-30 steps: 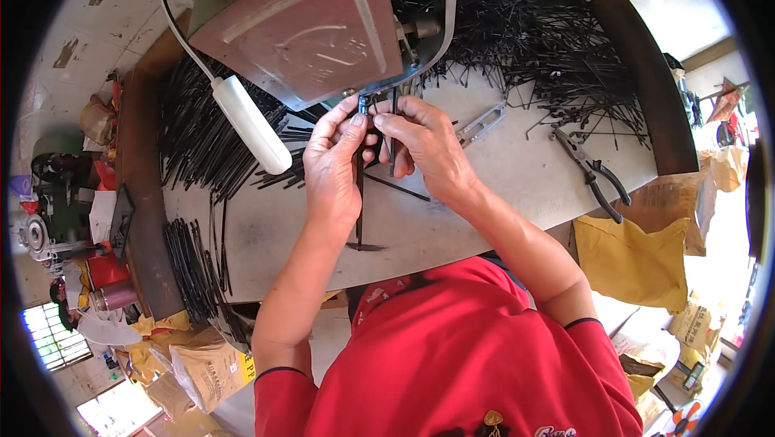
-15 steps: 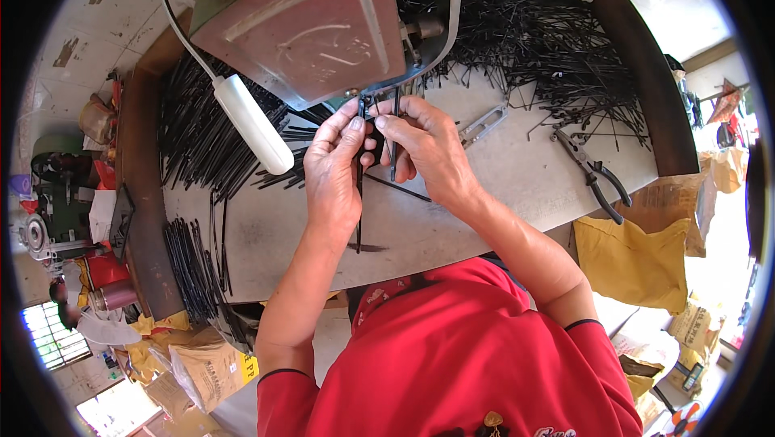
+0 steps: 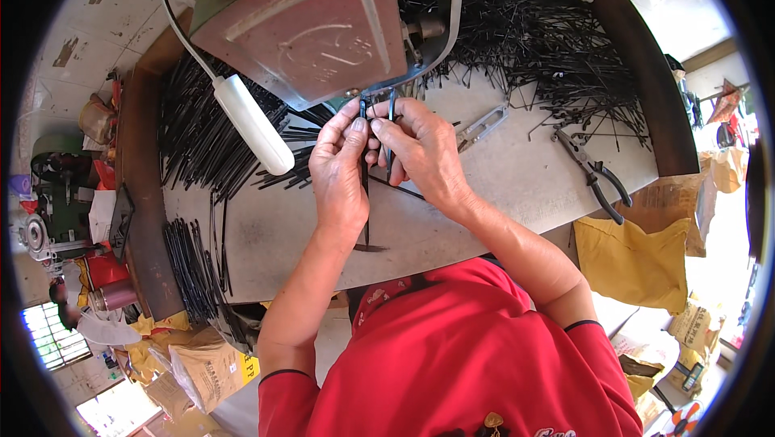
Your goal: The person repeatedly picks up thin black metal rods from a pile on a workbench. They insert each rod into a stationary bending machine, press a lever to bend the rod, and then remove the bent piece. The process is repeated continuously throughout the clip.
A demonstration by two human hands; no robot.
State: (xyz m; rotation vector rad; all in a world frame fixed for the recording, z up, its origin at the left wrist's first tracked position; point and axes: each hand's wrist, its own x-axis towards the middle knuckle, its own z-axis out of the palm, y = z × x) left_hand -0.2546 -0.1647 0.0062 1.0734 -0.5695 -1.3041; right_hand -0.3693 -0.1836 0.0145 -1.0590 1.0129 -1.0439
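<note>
Just under the front edge of a machine head [image 3: 311, 37] with a reddish-brown metal cover, my two hands are close together. My left hand [image 3: 339, 174] pinches a thin black rod [image 3: 366, 215], which hangs upright with its lower end toward me. A second, shorter-looking black rod [image 3: 391, 106] is between the fingers of my right hand [image 3: 428, 154]. The tops of both rods reach up beneath the machine edge. Fingers partly hide what lies between the hands, so I cannot tell if the rods touch.
A large heap of black rods [image 3: 222, 122] lies left, a smaller bundle [image 3: 190, 263] nearer me, and a tangled pile [image 3: 557, 57] at far right. Pliers [image 3: 593, 170] and a metal utility knife-like tool [image 3: 484, 126] rest on the tabletop [image 3: 500, 195]. A white lamp [image 3: 254, 126] hangs left.
My left hand and its rod have shifted slightly to the right, with the rod's lower end a little higher. The rod in my right hand has moved slightly left and up.
</note>
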